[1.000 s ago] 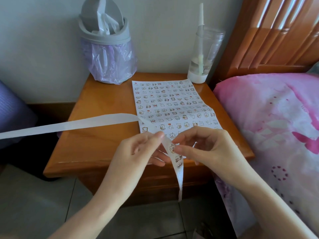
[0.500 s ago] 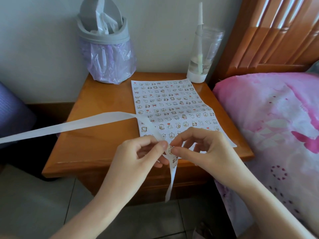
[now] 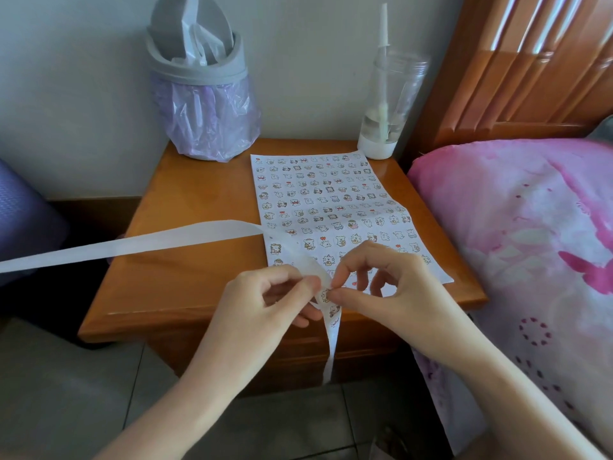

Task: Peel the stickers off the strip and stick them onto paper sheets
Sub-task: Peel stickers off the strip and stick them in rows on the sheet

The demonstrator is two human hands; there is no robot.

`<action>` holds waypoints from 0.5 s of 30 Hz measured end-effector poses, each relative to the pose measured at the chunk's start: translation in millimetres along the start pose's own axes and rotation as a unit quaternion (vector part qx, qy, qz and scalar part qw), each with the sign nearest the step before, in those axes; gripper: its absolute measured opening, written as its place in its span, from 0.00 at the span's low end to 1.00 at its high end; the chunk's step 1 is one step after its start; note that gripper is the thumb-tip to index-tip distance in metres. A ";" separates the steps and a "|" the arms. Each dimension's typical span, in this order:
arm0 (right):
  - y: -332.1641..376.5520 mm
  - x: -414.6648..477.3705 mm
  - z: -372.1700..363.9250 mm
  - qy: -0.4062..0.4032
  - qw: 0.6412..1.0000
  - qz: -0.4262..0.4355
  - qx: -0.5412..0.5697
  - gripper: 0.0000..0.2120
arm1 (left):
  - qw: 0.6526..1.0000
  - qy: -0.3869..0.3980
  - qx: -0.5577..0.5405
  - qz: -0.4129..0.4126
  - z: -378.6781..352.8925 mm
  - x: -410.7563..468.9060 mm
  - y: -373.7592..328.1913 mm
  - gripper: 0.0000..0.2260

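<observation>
Sheet (image 3: 318, 194) just beyond the hands is nearly full of tiny cartoon stickers, only its near edge looks bare, so I'd say mostly done. Left hand (image 3: 265, 303) pinches the strip (image 3: 166, 240), right hand (image 3: 391, 287) pinches a sticker (image 3: 325, 295) on it. Strip's thin and white: the empty part trails off left, and a few stickers sit on the tail hanging below the hands.

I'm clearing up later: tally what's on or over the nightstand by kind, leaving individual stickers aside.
Paper sheet: 1
Sticker strip: 1
Waste bin: 1
Clear bottle: 1
Total: 4
</observation>
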State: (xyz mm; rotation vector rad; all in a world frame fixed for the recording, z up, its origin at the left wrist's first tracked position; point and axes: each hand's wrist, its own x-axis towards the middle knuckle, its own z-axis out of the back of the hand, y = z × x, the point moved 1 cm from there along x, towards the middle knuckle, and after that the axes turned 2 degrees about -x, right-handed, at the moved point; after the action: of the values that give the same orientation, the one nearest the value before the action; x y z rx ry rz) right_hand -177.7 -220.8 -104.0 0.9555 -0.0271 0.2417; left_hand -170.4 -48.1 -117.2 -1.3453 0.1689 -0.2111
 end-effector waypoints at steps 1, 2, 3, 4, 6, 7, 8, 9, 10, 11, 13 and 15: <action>0.2 0.1 0.2 0.000 1.000 0.005 -0.005 0.04 | 1.000 -0.004 -0.003 0.005 0.2 0.9 0.8 0.07; 0.8 0.0 0.8 0.000 1.000 0.010 -0.007 0.04 | 1.000 -0.008 -0.003 0.009 0.5 1.8 1.4 0.07; 1.8 -0.2 2.0 0.002 1.000 0.012 -0.004 0.04 | 1.000 -0.014 -0.001 0.012 0.7 2.6 2.1 0.07; 3.2 -0.5 4.1 0.005 1.000 0.013 0.006 0.04 | 1.000 -0.019 0.002 0.012 1.1 3.1 2.5 0.07; 5.8 -0.2 12.1 0.006 0.999 0.005 0.037 0.03 | 0.999 -0.029 0.002 0.014 1.9 3.4 3.0 0.07; 6.1 0.3 17.8 -0.002 0.999 -0.006 0.046 0.04 | 0.999 -0.034 0.002 0.013 2.0 3.1 2.6 0.07; 5.3 1.1 24.6 -0.015 0.998 -0.019 0.051 0.06 | 0.999 -0.038 0.004 0.011 2.0 2.6 1.9 0.07; 3.5 1.8 32.1 -0.032 0.997 -0.034 0.054 0.08 | 0.999 -0.040 0.009 0.008 1.8 1.9 1.2 0.07; 0.8 2.6 39.6 -0.050 0.996 -0.054 0.058 0.08 | 0.999 -0.041 0.014 0.005 1.6 1.4 0.5 0.08; -2.5 3.1 46.3 -0.063 0.993 -0.076 0.059 0.07 | 0.999 -0.042 0.018 0.002 1.5 0.9 0.4 0.09; -10.3 4.4 56.3 -0.069 0.989 -0.119 0.049 0.05 | 0.999 -0.041 0.024 0.002 1.5 0.9 1.3 0.07; -18.1 5.9 60.9 -0.049 0.987 -0.148 0.030 0.04 | 0.999 -0.039 0.032 0.003 1.4 1.5 2.6 0.05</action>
State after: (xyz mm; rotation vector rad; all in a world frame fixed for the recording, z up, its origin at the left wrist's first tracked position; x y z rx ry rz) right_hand -162.9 -279.1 -82.6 1.0180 0.0321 -0.0799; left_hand -168.4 -46.6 -119.4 -1.2878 0.1011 -0.1573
